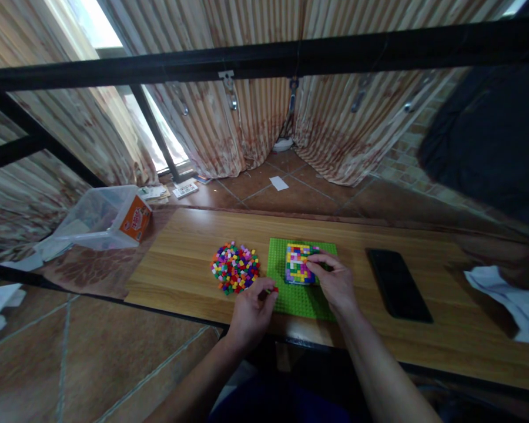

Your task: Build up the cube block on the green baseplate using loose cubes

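Note:
A green studded baseplate (282, 301) lies on the wooden table, bearing a square block of multicoloured small bricks (296, 264). My right hand (335, 279) reaches over the block's right side, thumb and fingertips pinched together against its top; whatever sits between them is too small to make out. Over the baseplate's left edge, my left hand (252, 308) is closed in a pinch around a small red brick (275, 289). Just beyond that hand, a heap of loose coloured bricks (234, 267) rests directly on the table.
To the right lie a black phone (399, 285) and a crumpled white paper (509, 299). A clear plastic bin (106, 217) with an orange label stands off the table's left end. A dark metal rail (264, 60) crosses above, in front of curtains (255, 123).

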The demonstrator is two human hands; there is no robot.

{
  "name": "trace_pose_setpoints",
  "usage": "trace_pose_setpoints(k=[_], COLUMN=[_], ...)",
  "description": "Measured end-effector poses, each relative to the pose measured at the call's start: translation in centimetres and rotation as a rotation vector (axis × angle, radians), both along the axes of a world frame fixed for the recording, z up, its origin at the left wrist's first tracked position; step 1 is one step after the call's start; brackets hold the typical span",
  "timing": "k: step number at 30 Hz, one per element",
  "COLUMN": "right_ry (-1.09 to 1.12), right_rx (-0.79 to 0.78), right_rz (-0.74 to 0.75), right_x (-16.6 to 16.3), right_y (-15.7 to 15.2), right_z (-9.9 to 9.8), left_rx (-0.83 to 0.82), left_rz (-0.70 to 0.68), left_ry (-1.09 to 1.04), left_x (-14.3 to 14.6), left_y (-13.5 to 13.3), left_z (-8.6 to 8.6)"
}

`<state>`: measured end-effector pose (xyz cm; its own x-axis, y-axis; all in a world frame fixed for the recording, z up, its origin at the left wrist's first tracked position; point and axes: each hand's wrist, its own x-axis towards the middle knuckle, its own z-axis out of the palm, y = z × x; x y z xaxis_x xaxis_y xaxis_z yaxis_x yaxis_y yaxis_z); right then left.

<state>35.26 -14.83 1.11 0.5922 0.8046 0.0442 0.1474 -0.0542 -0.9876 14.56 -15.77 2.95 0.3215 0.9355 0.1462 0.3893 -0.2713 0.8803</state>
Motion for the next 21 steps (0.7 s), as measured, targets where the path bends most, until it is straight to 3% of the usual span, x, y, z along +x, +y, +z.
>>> trace_pose_setpoints(k=[9, 15, 21], right_ry=[0.004, 0.026, 0.062], right_rx=[0.037, 0.151, 0.174], right_rz=[-0.008, 0.05, 0.041], right_x=[-0.2, 0.1, 0.5], right_y=[0.0, -0.9, -1.3], right_z=[-0.1, -0.7, -1.1], left_rx=[0.212, 0.411, 0.41], left_rz=[-0.066, -0.046, 0.024], left_ry=[0.049, 0.174, 0.27], left_x=[3.8, 6.6, 7.3], left_y=[3.4, 4.9, 5.2], left_z=[2.6, 1.7, 1.1])
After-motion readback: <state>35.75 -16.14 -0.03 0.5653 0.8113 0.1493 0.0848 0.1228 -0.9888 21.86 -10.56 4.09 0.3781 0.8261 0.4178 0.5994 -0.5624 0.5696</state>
